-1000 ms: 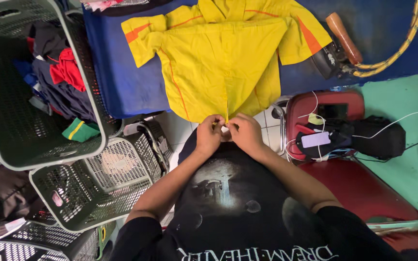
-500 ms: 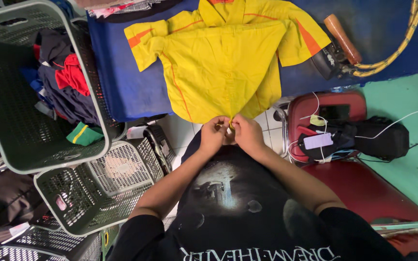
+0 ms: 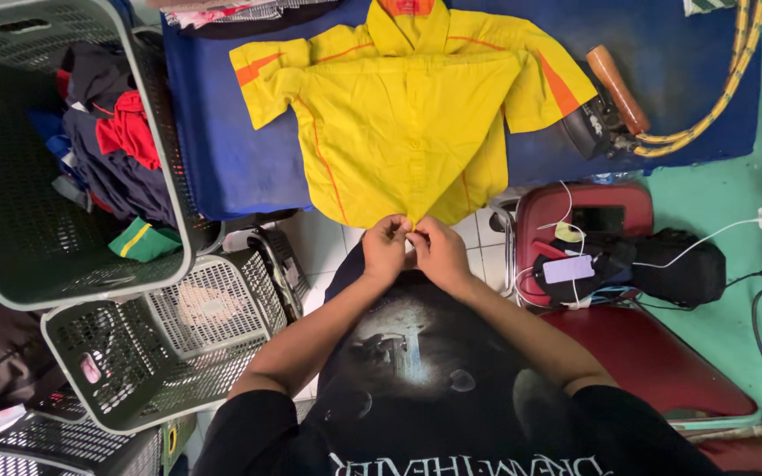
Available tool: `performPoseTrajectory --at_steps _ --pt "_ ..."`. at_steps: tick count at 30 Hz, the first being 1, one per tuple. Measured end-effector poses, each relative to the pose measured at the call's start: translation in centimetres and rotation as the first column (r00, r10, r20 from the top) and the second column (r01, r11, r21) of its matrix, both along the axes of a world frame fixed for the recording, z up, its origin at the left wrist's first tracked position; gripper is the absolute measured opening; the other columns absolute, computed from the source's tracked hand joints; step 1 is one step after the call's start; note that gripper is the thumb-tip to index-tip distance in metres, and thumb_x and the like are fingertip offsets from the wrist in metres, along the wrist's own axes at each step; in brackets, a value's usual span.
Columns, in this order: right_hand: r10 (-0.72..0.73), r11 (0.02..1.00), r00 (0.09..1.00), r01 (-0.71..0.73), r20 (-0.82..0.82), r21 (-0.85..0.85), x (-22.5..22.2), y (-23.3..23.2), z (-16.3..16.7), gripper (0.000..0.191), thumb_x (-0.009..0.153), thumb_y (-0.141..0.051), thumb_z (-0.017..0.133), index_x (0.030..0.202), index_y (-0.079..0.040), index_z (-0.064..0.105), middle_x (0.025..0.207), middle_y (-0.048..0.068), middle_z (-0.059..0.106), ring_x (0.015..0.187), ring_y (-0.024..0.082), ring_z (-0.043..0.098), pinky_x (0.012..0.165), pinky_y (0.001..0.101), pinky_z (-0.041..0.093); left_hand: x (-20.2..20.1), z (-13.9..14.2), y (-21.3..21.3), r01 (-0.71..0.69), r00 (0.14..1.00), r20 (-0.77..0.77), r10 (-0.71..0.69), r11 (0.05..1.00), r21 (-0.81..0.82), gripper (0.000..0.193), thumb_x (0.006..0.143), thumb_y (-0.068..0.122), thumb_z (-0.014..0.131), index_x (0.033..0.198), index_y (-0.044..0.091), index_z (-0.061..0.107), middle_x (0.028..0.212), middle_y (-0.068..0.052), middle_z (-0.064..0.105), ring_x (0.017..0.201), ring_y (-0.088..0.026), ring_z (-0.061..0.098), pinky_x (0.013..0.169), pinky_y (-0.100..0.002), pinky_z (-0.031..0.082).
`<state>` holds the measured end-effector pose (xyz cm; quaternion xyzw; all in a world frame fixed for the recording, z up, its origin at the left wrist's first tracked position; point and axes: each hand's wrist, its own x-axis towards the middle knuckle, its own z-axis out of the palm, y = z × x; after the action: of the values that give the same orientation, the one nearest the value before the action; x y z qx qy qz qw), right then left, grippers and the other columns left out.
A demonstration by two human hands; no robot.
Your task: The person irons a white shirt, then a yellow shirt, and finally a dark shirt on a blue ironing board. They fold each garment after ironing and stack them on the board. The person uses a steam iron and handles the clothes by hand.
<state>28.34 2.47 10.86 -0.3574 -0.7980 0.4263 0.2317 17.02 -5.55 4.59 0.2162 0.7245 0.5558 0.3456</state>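
I have both hands pressed together at the bottom point of the yellow shirt (image 3: 407,132). My left hand (image 3: 385,251) is pinched narrow on the hem tip, and my right hand (image 3: 441,254) pinches the same tip just beside it, fingers touching. The shirt spreads away from my hands, lying flat on the blue-covered desk (image 3: 222,141), sleeves out to either side, orange stripes on the shoulders. Beyond my right hand, past the shirt's sleeve, an iron (image 3: 606,106) with a brown handle rests on the desk, its yellow braided cord (image 3: 734,79) looping further off. Near my right hand a red chair (image 3: 654,361) carries a black bag (image 3: 672,269) and a phone (image 3: 570,269) on a white cable. Well off my left hand stand grey laundry baskets (image 3: 147,348), the largest holding dark and red clothes (image 3: 116,132).
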Motion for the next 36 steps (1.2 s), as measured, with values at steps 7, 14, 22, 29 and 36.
performPoseTrajectory --at_steps 7,14,22,29,36 --pt "-0.224 0.89 0.975 0.208 0.008 -0.407 0.5 2.3 -6.0 0.005 0.098 -0.006 0.06 0.095 -0.003 0.061 0.076 0.009 0.071 0.069 0.02 0.072 0.063 0.0353 0.056 0.3 -0.9 0.4 0.068 0.958 0.262 -0.115 0.981 0.184 0.017 0.101 0.013 0.071 0.108 -0.002 0.068 0.094 -0.007 0.07 0.084 -0.012 0.064 0.077 -0.028 0.052" --pt "-0.502 0.835 0.841 0.411 0.201 0.366 2.6 9.8 -6.0 0.039 0.086 -0.014 0.079 0.119 -0.001 0.063 0.12 0.023 0.053 0.107 0.044 0.053 0.089 0.0524 0.045 -8.6 2.8 3.1 -0.33 0.374 -0.927 0.033 0.939 -0.1 0.035 0.089 0.039 0.064 0.112 0.014 0.067 0.113 -0.017 0.071 0.105 -0.04 0.066 0.087 -0.05 0.05" --pt "-0.353 0.916 0.932 0.329 0.075 0.228 6.7 10.9 -8.1 0.011 0.095 -0.011 0.07 0.099 -0.005 0.062 0.097 0.016 0.064 0.093 0.041 0.062 0.081 0.0489 0.05 -14.5 -2.2 -0.3 -0.008 0.745 -0.662 -0.089 0.99 -0.142 0.014 0.097 0.013 0.066 0.111 0.011 0.066 0.105 -0.016 0.064 0.099 -0.04 0.064 0.083 -0.046 0.053" --pt "-0.176 0.944 0.715 0.318 0.676 -0.091 14.8 3.7 -11.3 0.019 0.083 -0.012 0.063 0.098 -0.011 0.074 0.101 0.019 0.072 0.1 0.039 0.07 0.091 0.0472 0.055 -10.1 -3.9 -11.2 -0.261 0.767 -0.625 -0.147 0.818 -0.513 0.016 0.087 0.019 0.072 0.102 0.013 0.073 0.109 -0.015 0.066 0.103 -0.039 0.063 0.086 -0.049 0.051" --pt "-0.551 0.773 0.795 0.371 0.254 0.515 14.4 11.3 -8.0 0.048 0.097 -0.014 0.064 0.142 0.002 0.063 0.157 0.038 0.037 0.143 0.054 0.038 0.119 0.0589 0.034 -13.9 -2.6 -1.7 0.087 0.391 -0.849 -0.356 0.932 -0.35 0.036 0.082 0.015 0.068 0.118 0.014 0.069 0.145 -0.014 0.056 0.138 -0.038 0.049 0.109 -0.057 0.04"
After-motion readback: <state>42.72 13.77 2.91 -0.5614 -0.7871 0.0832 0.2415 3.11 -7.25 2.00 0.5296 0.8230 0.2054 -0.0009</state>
